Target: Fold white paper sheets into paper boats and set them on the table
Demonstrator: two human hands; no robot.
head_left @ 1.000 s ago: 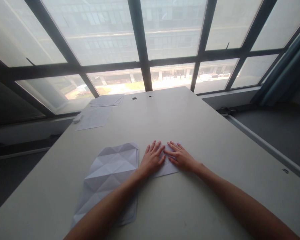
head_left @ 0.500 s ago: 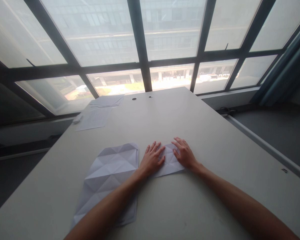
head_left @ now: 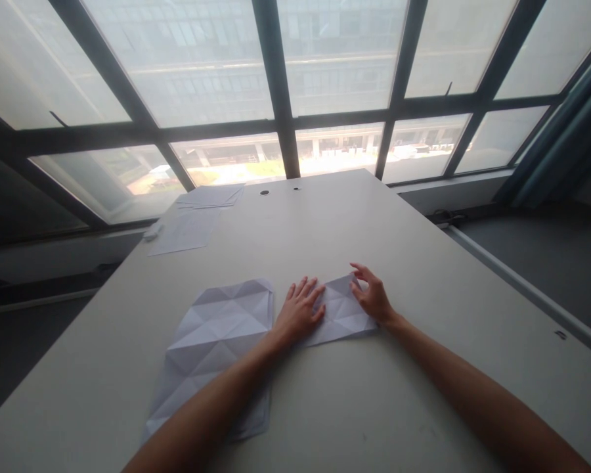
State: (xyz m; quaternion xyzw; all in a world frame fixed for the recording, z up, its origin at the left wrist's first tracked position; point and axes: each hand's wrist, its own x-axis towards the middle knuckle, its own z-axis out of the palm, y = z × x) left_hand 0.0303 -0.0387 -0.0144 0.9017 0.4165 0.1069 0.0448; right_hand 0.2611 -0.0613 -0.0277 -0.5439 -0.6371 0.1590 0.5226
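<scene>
A creased sheet of white paper (head_left: 339, 307), folded small, lies on the table between my hands. My left hand (head_left: 299, 309) rests flat on its left part, fingers spread and pressing it down. At the upper right corner of that paper is my right hand (head_left: 372, 295), turned partly on its side. Its thumb and forefinger stand apart near the corner; whether they touch the edge is hard to make out. Left of my left hand lies a larger stack of creased paper (head_left: 221, 322), with a grid of folds, partly hidden under my left forearm.
The white table (head_left: 315, 230) reaches toward a wide window (head_left: 335, 59). Several loose paper sheets (head_left: 190, 230) lie at its far left, beside a small white object (head_left: 152, 232). Two small round marks or holes sit near the far edge. A dark curtain (head_left: 556, 131) hangs at the right.
My right hand has shifted right and slightly up to the folded paper's right edge, turning onto its side, and more of the paper shows. My left hand stays put.
</scene>
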